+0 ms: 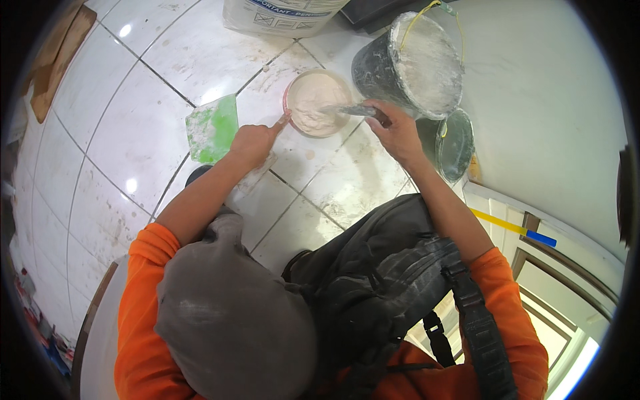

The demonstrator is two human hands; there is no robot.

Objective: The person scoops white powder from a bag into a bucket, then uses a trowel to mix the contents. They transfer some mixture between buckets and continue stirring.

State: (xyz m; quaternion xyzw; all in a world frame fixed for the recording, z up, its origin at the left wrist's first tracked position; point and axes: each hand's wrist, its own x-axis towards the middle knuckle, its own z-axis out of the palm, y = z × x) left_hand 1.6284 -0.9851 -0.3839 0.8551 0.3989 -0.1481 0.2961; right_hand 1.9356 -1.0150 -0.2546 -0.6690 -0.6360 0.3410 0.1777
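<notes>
A round bowl [286, 103] with a reddish rim stands on the floor, filled with pale, creamy powder or paste [320, 93]. My left hand [255, 142] grips its left rim, with one finger stretched along the edge and the others curled. In my right hand [395, 130] is a trowel [357, 110], held by its handle from the right. Its blade reaches into the pale material, and the tip is partly covered. Beside my left hand lies a flat green piece [215, 130] smeared with white residue.
A black bucket [373, 67] coated in pale powder stands behind my right hand, a smaller dark bucket [456, 147] in front of it. A white sack [280, 19] stands at the far side. A yellow and blue rod [510, 227] lies at right. Cardboard [63, 60] sits at far left.
</notes>
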